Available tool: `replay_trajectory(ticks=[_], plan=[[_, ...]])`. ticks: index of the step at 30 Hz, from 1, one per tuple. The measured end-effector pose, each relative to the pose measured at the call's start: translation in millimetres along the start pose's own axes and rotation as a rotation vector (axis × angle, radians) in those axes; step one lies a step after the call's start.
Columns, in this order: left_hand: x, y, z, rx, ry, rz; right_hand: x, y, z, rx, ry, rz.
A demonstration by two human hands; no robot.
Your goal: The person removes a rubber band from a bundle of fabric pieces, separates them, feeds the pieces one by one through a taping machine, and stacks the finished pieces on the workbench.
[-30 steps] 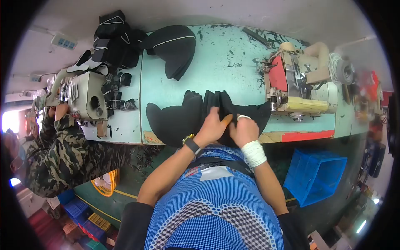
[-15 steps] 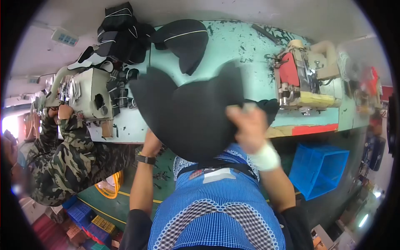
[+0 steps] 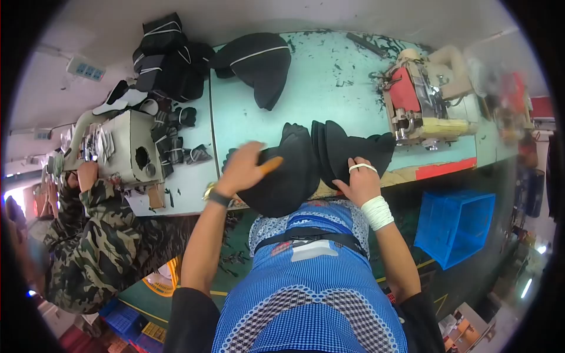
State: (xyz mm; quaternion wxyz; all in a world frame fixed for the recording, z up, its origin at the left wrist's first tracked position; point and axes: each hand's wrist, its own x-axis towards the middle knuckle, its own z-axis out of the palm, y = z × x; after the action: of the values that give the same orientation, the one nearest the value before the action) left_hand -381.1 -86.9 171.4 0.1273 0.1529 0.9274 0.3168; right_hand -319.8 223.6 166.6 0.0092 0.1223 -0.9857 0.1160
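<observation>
Two piles of black fabric pieces lie at the table's front edge. Over the left black pile (image 3: 282,182) is my left hand (image 3: 244,169), its thumb spread wide and wearing an orange finger cover; the fingertips are slightly blurred. My right hand (image 3: 361,181) rests on the right black pile (image 3: 338,150), thumb apart from the loosely bent fingers. A white band circles one of its fingers, and a white wrap (image 3: 376,213) covers that wrist. Farther back on the table lies a bundle of curved black pieces (image 3: 259,65) with a pale tie across it.
A sewing machine (image 3: 432,106) stands at right, another (image 3: 126,144) at left, where a person in a camouflage jacket (image 3: 97,241) works. Tied black bundles (image 3: 170,65) are stacked at back left. A blue crate (image 3: 453,226) sits below right. Dark scraps litter the table (image 3: 329,82).
The large black piece held up between my hands is now down on the left pile. My left hand has risen onto that pile; my right hand has come down onto the right one.
</observation>
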Motion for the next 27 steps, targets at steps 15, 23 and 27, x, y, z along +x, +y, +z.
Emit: replay_trajectory(ticks=[15, 23, 27], plan=[[-18.6, -34.3, -30.7, -0.744, -0.146, -0.462, 26.9, -96.8, -40.4, 0.536, -0.034, -0.264], [-15.9, -29.4, -5.7, 0.337, 0.611, -0.142, 28.1, -20.8, 11.7, -0.078, -0.080, 0.275], [9.9, 52.6, 4.1, -0.183, 0.403, -0.179, 36.6, 19.2, -3.5, 0.230, -0.273, 0.444]])
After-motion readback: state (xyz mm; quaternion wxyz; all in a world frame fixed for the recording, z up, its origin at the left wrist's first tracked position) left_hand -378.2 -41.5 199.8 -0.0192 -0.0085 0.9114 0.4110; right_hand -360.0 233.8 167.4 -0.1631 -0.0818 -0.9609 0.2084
